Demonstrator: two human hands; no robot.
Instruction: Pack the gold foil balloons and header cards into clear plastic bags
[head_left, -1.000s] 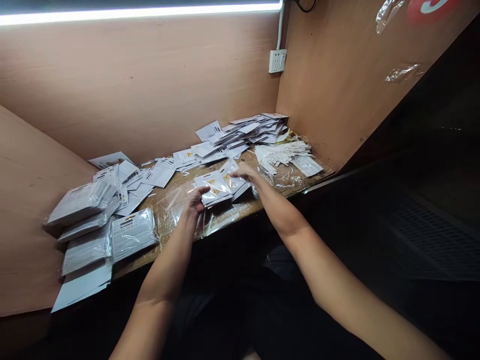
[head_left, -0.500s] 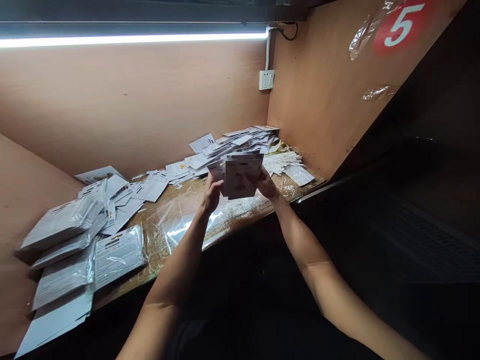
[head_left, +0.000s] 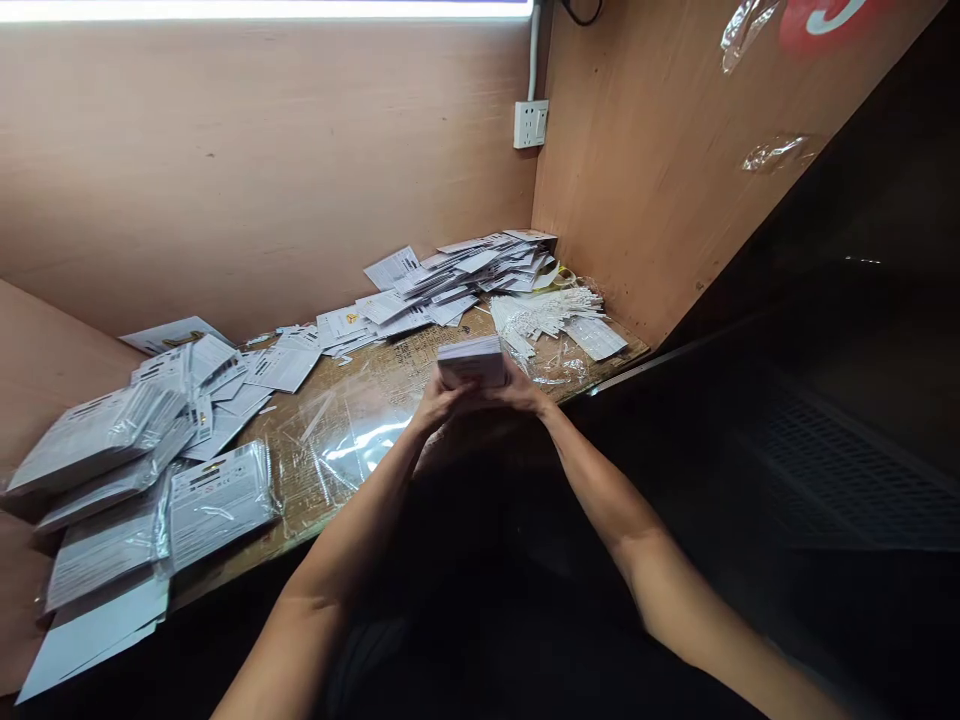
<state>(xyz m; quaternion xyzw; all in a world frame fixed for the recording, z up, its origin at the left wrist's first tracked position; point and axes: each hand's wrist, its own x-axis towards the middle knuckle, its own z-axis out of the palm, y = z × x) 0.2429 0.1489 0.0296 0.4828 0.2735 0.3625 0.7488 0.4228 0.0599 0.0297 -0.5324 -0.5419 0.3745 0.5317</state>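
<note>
**A:** Hands first. What are they doing?

**B:** The left hand (head_left: 436,405) and right hand (head_left: 523,392) are nearly meeting, each gripping one side of a squared stack of white printed cards (head_left: 472,361). They are holding it over the film-covered workbench (head_left: 341,445).

**A:** What looks done?

**B:** Plastic-sleeved card packs (head_left: 219,505) are lying stacked at the bench's left end.

**A:** And left?

**B:** Loose cards (head_left: 450,285) are lying scattered toward the back corner, beside a bundle of white strands (head_left: 544,315). I am not getting a count of either; the piles are overlapping.
</note>
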